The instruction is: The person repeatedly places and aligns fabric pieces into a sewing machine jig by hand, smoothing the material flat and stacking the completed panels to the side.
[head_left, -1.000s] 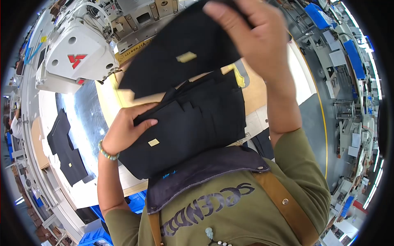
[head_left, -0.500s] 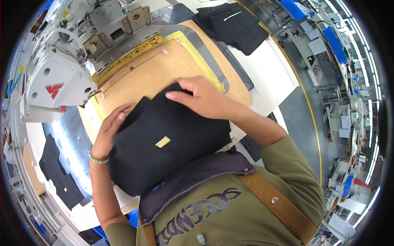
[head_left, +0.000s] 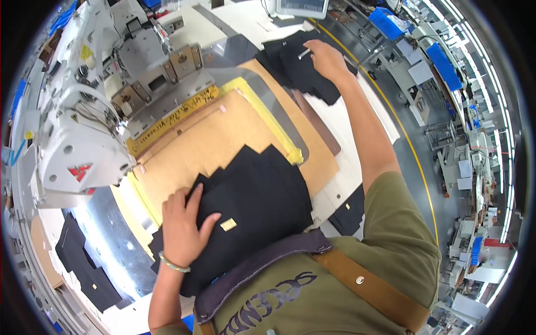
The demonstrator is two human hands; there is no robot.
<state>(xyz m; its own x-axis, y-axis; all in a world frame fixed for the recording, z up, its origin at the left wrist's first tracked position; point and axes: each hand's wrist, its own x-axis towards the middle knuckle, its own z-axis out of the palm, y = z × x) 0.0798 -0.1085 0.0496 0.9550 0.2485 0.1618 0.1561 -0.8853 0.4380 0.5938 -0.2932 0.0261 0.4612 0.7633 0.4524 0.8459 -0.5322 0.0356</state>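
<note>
My left hand (head_left: 185,226) lies with its fingers apart on a pile of black cut fabric pieces (head_left: 262,195) in front of my body. A small yellow label (head_left: 228,224) sits on the top piece, just right of my thumb. My right hand (head_left: 328,58) is stretched out to the far right, over a second pile of black fabric (head_left: 290,70). Its fingers are closed at one end of a thin, silvery stick-like tool (head_left: 304,54); the covered end is hidden, so its exact kind does not show.
A white sewing machine head (head_left: 92,162) stands at the left, beside a tan board with a yellow-edged template (head_left: 279,134). Another black piece (head_left: 89,268) lies at far left, and one (head_left: 349,215) beside my right side. A monitor (head_left: 301,6) stands at the back.
My right hand has left the near fabric pile and reached forward and right to the tool on the far pile. My left hand has shifted onto the near pile, which is now more fanned out.
</note>
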